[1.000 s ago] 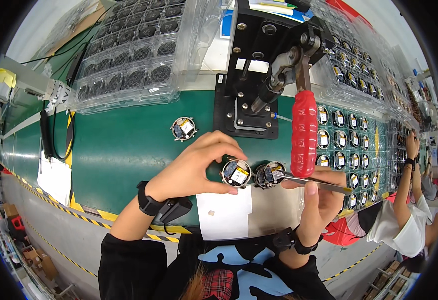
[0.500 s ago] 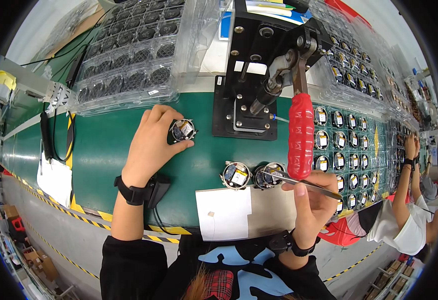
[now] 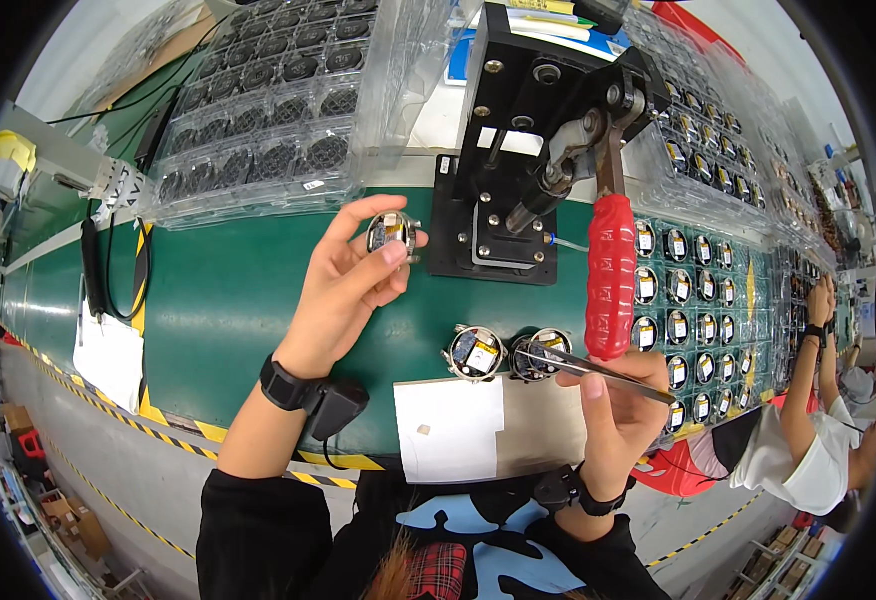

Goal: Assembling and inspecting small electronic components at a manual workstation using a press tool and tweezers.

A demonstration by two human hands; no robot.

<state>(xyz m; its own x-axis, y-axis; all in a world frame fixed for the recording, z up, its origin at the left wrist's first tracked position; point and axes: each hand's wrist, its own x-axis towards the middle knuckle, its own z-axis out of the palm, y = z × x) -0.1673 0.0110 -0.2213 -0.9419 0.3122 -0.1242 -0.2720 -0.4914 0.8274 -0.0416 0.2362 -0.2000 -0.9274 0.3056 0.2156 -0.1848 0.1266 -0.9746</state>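
My left hand (image 3: pixel 353 270) pinches a round electronic module (image 3: pixel 390 232) with a metal rim, tilted up off the green mat, left of the black toggle press (image 3: pixel 503 200). In my right hand (image 3: pixel 623 405) is a pair of metal tweezers (image 3: pixel 608 377), their tips pointing left over the round modules on the mat. One such module (image 3: pixel 477 353) lies by the top edge of a white sheet (image 3: pixel 450 430); a second module (image 3: pixel 542 353) sits right of it, partly behind the tweezers. The press's red handle (image 3: pixel 610 275) hangs just above my right hand.
Clear trays of black round parts (image 3: pixel 258 110) stand at the back left. On the right lies a tray of round modules (image 3: pixel 693 310), with more stacked trays (image 3: pixel 708 140) behind. A co-worker's arms (image 3: pixel 813 370) reach in at far right. A white paper (image 3: pixel 108 350) lies at left.
My left hand has picked the module up off the mat, moved right toward the press and turned it on edge. The tweezers stay in my right hand, almost unmoved.
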